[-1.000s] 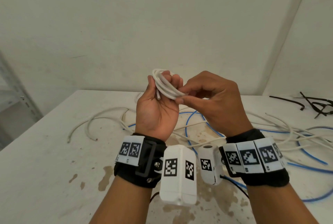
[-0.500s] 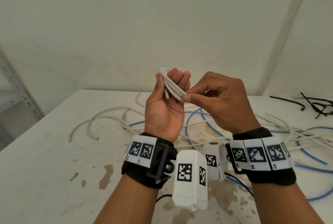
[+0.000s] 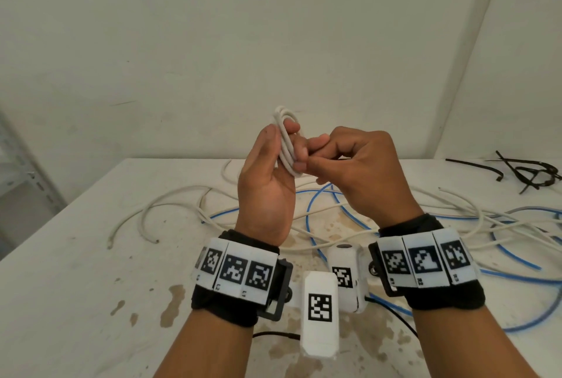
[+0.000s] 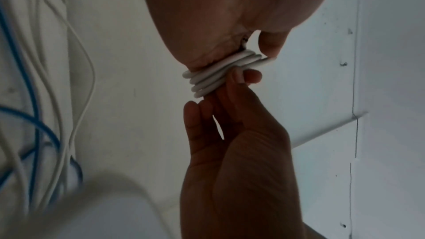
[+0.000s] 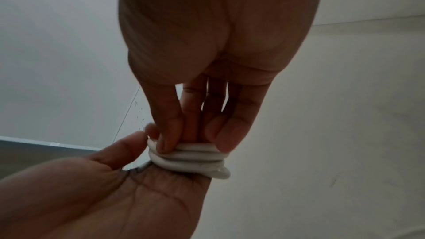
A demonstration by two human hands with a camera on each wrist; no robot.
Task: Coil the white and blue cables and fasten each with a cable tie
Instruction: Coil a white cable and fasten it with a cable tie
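A small white cable coil (image 3: 284, 146) stands nearly upright above the table, held in my left hand (image 3: 281, 140) between thumb and fingers. My right hand (image 3: 307, 155) pinches the coil's lower right side with thumb and fingertips. In the right wrist view several white turns (image 5: 195, 159) lie stacked under my right fingertips (image 5: 165, 143). The left wrist view shows the same coil (image 4: 207, 79) between both hands. Loose white cable (image 3: 170, 198) and blue cable (image 3: 319, 204) sprawl on the table behind the hands. No tie shows on the coil.
Black cable ties (image 3: 529, 170) lie in a heap at the table's far right. The stained white table (image 3: 76, 286) meets a wall behind. A metal shelf frame (image 3: 18, 180) stands off the left edge. More blue and white cable (image 3: 501, 234) trails right.
The coil has turned from slanting to nearly upright in my left hand. My right fingers have closed in on its lower part.
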